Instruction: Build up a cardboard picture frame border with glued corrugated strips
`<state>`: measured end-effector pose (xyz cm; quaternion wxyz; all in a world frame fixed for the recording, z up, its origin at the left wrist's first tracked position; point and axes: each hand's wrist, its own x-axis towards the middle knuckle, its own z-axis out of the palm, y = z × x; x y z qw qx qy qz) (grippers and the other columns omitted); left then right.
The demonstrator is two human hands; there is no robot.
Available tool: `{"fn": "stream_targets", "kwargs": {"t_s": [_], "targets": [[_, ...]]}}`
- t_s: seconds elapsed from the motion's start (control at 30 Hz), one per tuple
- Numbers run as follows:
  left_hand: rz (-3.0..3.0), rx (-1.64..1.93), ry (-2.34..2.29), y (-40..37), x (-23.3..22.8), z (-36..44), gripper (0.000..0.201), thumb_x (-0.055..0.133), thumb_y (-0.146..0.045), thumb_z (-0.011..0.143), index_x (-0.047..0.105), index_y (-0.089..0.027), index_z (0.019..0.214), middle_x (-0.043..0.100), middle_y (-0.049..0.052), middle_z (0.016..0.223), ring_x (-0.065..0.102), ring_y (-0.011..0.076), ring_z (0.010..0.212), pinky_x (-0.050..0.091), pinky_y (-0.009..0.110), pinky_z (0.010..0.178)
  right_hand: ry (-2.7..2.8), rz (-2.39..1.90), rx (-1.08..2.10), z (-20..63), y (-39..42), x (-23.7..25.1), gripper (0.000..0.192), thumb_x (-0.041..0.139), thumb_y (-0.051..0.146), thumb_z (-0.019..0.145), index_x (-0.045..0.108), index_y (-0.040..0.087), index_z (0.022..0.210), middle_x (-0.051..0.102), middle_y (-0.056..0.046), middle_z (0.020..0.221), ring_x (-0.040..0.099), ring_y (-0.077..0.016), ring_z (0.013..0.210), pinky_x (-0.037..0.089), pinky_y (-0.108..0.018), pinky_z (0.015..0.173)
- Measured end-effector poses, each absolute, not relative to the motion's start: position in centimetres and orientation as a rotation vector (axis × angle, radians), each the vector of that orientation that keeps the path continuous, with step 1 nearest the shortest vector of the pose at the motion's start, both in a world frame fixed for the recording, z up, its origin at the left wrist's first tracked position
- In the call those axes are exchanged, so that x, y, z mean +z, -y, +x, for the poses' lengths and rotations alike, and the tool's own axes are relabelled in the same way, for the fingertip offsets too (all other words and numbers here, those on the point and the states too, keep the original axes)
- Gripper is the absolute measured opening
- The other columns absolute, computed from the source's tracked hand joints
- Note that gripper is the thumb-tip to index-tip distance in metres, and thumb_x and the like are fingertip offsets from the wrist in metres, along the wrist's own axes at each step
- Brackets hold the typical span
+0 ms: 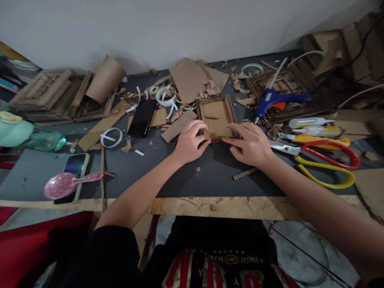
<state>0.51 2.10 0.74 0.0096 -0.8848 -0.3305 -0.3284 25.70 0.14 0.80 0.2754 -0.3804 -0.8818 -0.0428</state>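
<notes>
Evidently, left hand and right hand grip a cardboard frame (littered tabletop, pale wall).

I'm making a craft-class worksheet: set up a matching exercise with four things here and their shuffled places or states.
1. shallow rectangular cardboard tray
2. blue plastic glue gun
3. pink glittery hairbrush
4. brown cardboard tube

A. lying across a pale-green-cased phone
B. touched by the left hand and right hand
C. tilted, near the grey wall
D. pale stick protruding from it

Pairs: 1-B, 2-D, 3-A, 4-C
</notes>
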Motion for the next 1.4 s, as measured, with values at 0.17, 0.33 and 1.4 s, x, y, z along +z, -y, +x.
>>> {"fn": "stream_targets", "kwargs": {"t_s": [0.17, 0.33, 1.4], "targets": [[-2.760, -1.026, 1.027, -2.11, 0.73, 0.49, 0.033, 0.056, -0.033, 0.099, 0.068, -0.019, 0.072, 0.065, 0.012, 0.110, 0.058, 0.0295, 0.121, 0.050, 0.057, 0.106, 2.371, -1.019, -0.152, 25.58, 0.02, 1.07, 0.039, 0.061, 0.014, 0.083, 0.080, 0.030, 0.113, 0.067, -0.010, 0.129, 0.057, -0.0309, 0.109, 0.048, -0.047, 0.086], [-2.757, -1.012, 1.026, -2.09, 0.81, 0.50, 0.032, 0.055, -0.032, 0.099, 0.067, -0.018, 0.073, 0.066, 0.012, 0.110, 0.059, 0.0293, 0.120, 0.051, 0.057, 0.105, 2.364, -0.990, -0.213, 25.49, 0.08, 1.21, 0.035, 0.059, 0.015, 0.084, 0.081, 0.027, 0.108, 0.068, -0.010, 0.128, 0.059, -0.0296, 0.107, 0.050, -0.045, 0.084], [-2.890, -0.843, 0.979, -1.81, 0.57, 0.34, 0.029, 0.053, -0.030, 0.098, 0.071, -0.024, 0.120, 0.050, 0.013, 0.147, 0.040, 0.0336, 0.143, 0.039, 0.060, 0.116, 2.309, -1.006, -0.270, 26.08, -0.19, 0.82, 0.035, 0.058, 0.013, 0.082, 0.081, 0.026, 0.106, 0.070, -0.009, 0.121, 0.056, -0.0290, 0.108, 0.046, -0.045, 0.087]]}}
